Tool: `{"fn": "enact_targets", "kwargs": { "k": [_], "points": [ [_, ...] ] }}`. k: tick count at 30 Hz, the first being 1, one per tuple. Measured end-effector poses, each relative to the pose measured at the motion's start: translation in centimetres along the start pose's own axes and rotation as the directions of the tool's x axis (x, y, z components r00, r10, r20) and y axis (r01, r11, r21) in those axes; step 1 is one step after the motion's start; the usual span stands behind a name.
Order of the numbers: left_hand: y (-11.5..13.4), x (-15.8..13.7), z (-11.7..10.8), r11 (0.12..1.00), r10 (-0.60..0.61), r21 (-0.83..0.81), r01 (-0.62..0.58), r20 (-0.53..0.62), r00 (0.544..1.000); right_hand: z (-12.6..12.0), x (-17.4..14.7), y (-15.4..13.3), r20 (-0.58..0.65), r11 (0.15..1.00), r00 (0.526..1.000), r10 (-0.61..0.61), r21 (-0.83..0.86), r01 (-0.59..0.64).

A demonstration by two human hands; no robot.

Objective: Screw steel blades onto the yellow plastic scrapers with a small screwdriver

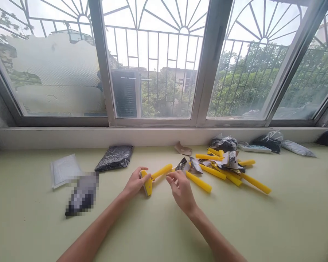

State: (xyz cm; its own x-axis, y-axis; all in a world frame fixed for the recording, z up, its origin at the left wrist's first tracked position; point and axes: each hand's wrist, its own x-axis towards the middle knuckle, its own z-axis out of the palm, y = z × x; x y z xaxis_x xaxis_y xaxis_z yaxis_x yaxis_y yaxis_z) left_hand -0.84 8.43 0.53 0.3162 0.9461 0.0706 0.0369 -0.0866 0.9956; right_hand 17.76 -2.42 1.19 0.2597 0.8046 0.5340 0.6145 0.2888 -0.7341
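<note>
My left hand [138,181] is closed around the head of a yellow scraper [161,171], its thumb lying over the flat head. The scraper's handle slants up and to the right, toward my other hand. My right hand [182,191] has its fingertips pinched together just right of that handle; whatever is between them is too small to make out. Behind and beside it lie more yellow scrapers [199,182] in a loose pile, with dark printed cards [182,165] among them.
Left of my hands lie a black plastic-wrapped packet [114,158], a clear-wrapped white packet [65,170] and a blurred dark item [83,193]. Along the window wall are a brown card piece [183,149], dark bagged items [268,141] and a pale bag [297,148]. The pale green tabletop [142,233] extends toward me.
</note>
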Motion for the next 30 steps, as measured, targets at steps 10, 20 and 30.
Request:
{"fn": "enact_targets", "kwargs": {
  "k": [10,20,30],
  "points": [
    [0.2,-2.4,1.9,0.993,-0.096,-0.05,0.107,0.177,0.979,-3.0,0.6,2.2,-0.172,0.868,0.965,0.2,0.488,-0.092],
    [-0.1,-2.3,2.0,0.993,-0.07,-0.09,0.073,0.04,0.997,-0.6,-1.5,0.4,-0.088,0.962,0.996,-0.003,0.273,0.027],
    [0.5,-2.9,2.2,0.997,-0.045,-0.064,0.046,0.016,0.999,-0.9,-1.3,1.3,-0.106,0.947,0.994,-0.021,0.317,0.054]
  ]
}}
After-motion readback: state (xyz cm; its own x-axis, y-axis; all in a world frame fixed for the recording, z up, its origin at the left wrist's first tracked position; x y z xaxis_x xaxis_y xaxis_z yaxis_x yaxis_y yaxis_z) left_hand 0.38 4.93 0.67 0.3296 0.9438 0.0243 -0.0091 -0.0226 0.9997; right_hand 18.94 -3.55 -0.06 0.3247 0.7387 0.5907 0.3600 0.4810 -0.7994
